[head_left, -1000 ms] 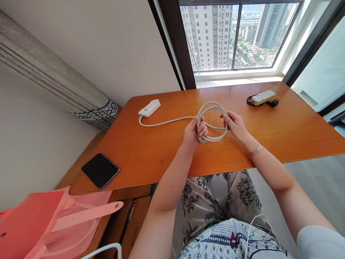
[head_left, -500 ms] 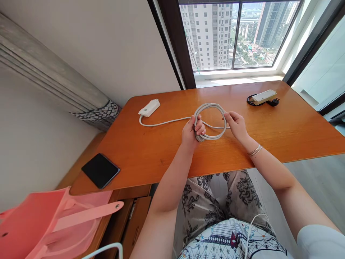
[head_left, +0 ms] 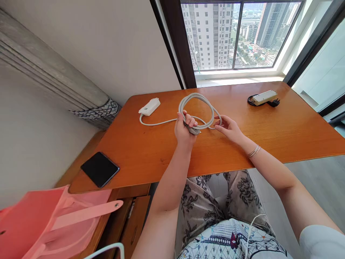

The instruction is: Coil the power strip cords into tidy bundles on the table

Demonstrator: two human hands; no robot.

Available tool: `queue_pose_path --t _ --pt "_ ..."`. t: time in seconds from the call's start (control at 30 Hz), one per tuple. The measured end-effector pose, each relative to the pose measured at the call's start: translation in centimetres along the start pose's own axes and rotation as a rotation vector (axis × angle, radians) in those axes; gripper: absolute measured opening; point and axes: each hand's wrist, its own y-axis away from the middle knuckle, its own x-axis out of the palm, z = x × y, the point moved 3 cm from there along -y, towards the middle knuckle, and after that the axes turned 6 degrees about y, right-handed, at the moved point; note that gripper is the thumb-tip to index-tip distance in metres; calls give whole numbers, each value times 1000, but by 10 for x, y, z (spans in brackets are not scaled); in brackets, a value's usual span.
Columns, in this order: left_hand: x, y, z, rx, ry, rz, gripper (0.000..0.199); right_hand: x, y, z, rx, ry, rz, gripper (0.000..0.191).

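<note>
My left hand (head_left: 185, 131) is wrapped round a coil of light grey power cord (head_left: 199, 96), with a grey plug (head_left: 194, 131) at the bottom of its grip. The thumb and fingers of my right hand (head_left: 228, 127) curl round the strand at the coil's right side. The coil is raised above the desk, and from it the cord leads left to a white power strip (head_left: 150, 107) lying near the desk's back left.
A second, cream power strip (head_left: 265, 97) with a black cord and plug lies at the back right of the wooden desk (head_left: 291, 136). A black tablet (head_left: 100, 169) rests at the left edge. Below it is a pink bag (head_left: 54, 219) beside the drawers. A window is behind the desk.
My left hand has moved left with the coil, and the coil has grown wider and looser. My right hand has shifted slightly left and down.
</note>
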Motion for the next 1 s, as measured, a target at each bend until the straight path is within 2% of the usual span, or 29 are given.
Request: queue_pose_path --t 0.17,0.47,0.73,0.87,1.0 --pt "0 6 10 133 -54 16 34 4 0 -1 84 -194 66 56" --pt "-6 6 24 134 -79 20 30 7 1 -5 220 -295 41 58" --pt "-7 7 30 128 -96 7 30 8 0 -5 183 -379 115 66" --pt "-8 7 33 100 -120 3 31 6 0 -6 136 -396 94 58" --pt "-9 6 36 76 -150 28 32 4 0 -5 101 -377 63 58"
